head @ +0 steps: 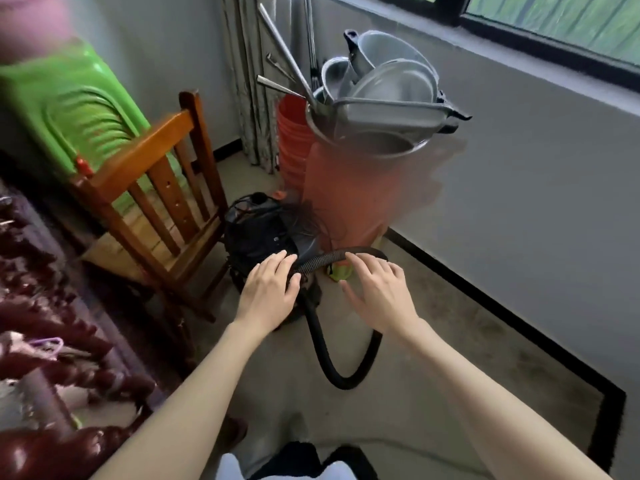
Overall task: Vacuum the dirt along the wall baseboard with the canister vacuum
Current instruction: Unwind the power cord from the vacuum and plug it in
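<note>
A: So, how are the hands lying?

B: Both are reaching forward with fingers spread and nearly straight, gripping nothing. The left hand (268,294) is lying over the top of the vacuum (263,237), its fingertips at the spot where the hose (327,259) is joining the body. Whether it is pressing down, I cannot tell.

A: And the right hand (377,292)?

B: It is hovering at the ribbed arch of the hose, fingertips at it or just over it; the thumb is standing apart.

A: Where is the vacuum sitting?

B: On the floor, just ahead of the hands, between the chair (156,188) and the orange bin (343,195). The hose is looping back under the right wrist. The black baseboard (485,299) is running along the wall to the right, well apart from the hands.
</note>
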`<state>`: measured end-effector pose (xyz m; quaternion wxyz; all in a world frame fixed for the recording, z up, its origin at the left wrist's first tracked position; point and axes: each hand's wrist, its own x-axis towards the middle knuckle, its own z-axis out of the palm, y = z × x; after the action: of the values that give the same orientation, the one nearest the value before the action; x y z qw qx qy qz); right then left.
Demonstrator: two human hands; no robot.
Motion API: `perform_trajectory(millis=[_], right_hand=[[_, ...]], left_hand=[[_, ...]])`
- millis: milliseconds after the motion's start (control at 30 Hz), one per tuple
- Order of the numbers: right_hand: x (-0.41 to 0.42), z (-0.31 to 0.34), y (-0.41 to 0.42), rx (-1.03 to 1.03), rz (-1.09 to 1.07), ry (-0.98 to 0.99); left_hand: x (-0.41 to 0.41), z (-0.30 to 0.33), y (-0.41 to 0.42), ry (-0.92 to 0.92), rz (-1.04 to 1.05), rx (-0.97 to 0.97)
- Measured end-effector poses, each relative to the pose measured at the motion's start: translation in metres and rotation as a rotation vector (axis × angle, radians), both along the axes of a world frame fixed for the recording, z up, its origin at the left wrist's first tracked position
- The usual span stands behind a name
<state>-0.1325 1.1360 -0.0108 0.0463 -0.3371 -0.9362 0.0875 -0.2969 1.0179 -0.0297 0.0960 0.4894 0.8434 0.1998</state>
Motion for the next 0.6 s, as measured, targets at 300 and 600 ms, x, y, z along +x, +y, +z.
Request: perform_trajectory(millis=[300, 600], right_hand=[[-0.086, -0.038, 0.088, -0.092, 0.139, -0.011], [-0.174, -0.106, 0.151, -0.174, 0.326, -0.122]], left_hand=[[-0.072, -0.023, 0.067, -0.073, 0.141, -0.085], [-0.128, -0.088, 0.100, -0.051, 0.218, -0.231]])
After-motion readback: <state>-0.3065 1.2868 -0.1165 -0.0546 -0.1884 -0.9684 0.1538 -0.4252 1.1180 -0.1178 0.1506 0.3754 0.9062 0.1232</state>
